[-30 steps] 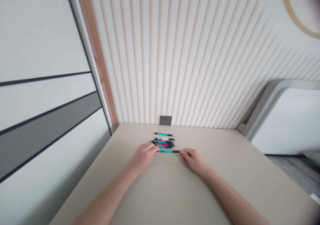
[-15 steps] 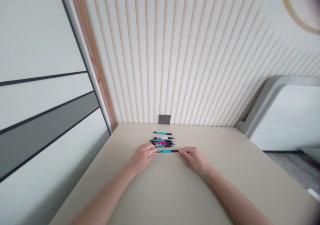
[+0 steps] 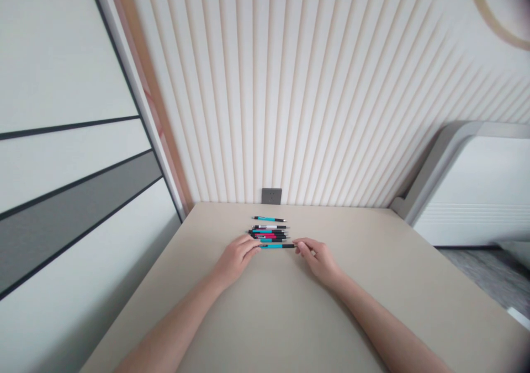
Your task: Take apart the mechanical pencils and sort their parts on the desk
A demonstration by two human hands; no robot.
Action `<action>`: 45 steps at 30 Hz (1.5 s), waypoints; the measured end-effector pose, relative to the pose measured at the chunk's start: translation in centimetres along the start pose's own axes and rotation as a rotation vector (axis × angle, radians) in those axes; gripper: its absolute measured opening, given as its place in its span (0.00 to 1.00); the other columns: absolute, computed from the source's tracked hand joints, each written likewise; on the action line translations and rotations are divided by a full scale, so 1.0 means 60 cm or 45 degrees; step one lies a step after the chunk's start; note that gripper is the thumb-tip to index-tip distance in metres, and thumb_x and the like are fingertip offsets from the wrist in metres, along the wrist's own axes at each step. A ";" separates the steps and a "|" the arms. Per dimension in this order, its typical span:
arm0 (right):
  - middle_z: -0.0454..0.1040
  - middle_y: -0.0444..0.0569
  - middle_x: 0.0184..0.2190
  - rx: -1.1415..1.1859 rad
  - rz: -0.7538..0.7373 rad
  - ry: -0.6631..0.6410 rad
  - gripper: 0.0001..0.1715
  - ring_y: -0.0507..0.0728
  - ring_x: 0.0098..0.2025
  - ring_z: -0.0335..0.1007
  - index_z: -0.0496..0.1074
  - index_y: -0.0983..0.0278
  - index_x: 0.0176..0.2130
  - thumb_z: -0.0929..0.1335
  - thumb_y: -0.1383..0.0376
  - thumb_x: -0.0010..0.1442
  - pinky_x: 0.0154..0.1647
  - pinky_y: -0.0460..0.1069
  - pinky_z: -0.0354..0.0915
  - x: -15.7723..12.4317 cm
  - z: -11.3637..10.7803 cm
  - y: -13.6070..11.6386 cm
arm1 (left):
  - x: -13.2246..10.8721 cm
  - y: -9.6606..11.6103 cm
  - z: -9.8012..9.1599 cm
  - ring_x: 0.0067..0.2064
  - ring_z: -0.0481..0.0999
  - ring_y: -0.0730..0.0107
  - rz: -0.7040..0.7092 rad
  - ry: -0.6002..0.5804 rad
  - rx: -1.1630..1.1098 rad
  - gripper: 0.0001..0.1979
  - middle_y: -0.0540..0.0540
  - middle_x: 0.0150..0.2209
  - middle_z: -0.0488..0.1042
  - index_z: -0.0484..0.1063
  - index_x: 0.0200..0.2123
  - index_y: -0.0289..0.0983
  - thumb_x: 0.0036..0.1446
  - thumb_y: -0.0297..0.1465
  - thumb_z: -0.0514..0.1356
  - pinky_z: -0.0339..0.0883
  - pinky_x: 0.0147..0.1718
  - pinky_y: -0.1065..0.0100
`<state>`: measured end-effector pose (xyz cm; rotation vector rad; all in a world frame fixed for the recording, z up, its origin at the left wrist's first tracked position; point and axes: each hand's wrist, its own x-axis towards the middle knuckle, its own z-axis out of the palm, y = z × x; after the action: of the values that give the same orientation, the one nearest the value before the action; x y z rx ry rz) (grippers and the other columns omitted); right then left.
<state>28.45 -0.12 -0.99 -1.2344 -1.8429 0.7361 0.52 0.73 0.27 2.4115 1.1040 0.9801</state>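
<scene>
A blue pen (image 3: 276,246) with a black grip lies crosswise between my two hands, in front of a row of pens. My left hand (image 3: 237,256) pinches its left end, fingers closed. At the black tip end, the fingers of my right hand (image 3: 317,257) are closed on the pen too. Just beyond lies a tight row of several pens, among them a white pen (image 3: 269,227) and a red pen (image 3: 271,236), all pointing right. Farther back, a single blue pen (image 3: 269,219) lies apart from the row.
The beige table (image 3: 256,318) runs up to a ribbed white wall (image 3: 248,86) with a dark socket (image 3: 271,196) low on it. A white cabinet (image 3: 62,240) stands along the left side. To the right is a pale headboard (image 3: 476,180).
Both hands have moved slightly away from me with the blue pen, nearer the row. The view has shifted a little. The other pens lie as before.
</scene>
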 end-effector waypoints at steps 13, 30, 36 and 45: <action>0.76 0.47 0.32 0.070 0.029 -0.012 0.14 0.54 0.33 0.67 0.76 0.63 0.36 0.66 0.57 0.61 0.35 0.47 0.61 0.005 0.002 0.005 | 0.000 0.003 -0.001 0.42 0.73 0.65 0.011 -0.004 0.065 0.11 0.45 0.39 0.73 0.74 0.44 0.40 0.67 0.33 0.51 0.67 0.43 0.65; 0.75 0.47 0.32 0.100 0.075 0.038 0.16 0.55 0.34 0.66 0.75 0.64 0.38 0.68 0.55 0.59 0.37 0.48 0.62 0.004 0.003 0.005 | 0.001 0.006 -0.002 0.42 0.73 0.66 0.005 0.033 0.028 0.13 0.45 0.39 0.73 0.74 0.45 0.40 0.67 0.34 0.51 0.68 0.43 0.65; 0.75 0.48 0.31 0.193 0.110 -0.051 0.22 0.55 0.32 0.67 0.76 0.64 0.42 0.61 0.52 0.64 0.34 0.49 0.63 0.003 0.006 0.006 | 0.001 0.006 -0.003 0.42 0.73 0.66 0.005 0.024 0.023 0.12 0.45 0.39 0.73 0.73 0.44 0.40 0.67 0.33 0.50 0.68 0.43 0.65; 0.76 0.48 0.34 0.146 0.026 0.101 0.15 0.55 0.34 0.67 0.76 0.63 0.38 0.66 0.55 0.60 0.37 0.49 0.63 0.005 0.005 0.004 | 0.000 0.004 0.001 0.43 0.73 0.65 -0.026 0.032 0.036 0.11 0.45 0.40 0.73 0.73 0.44 0.40 0.67 0.33 0.51 0.68 0.44 0.64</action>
<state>28.22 0.25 -1.24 -1.1932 -1.7024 0.7823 0.70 0.59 0.38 2.4116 1.1566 0.9975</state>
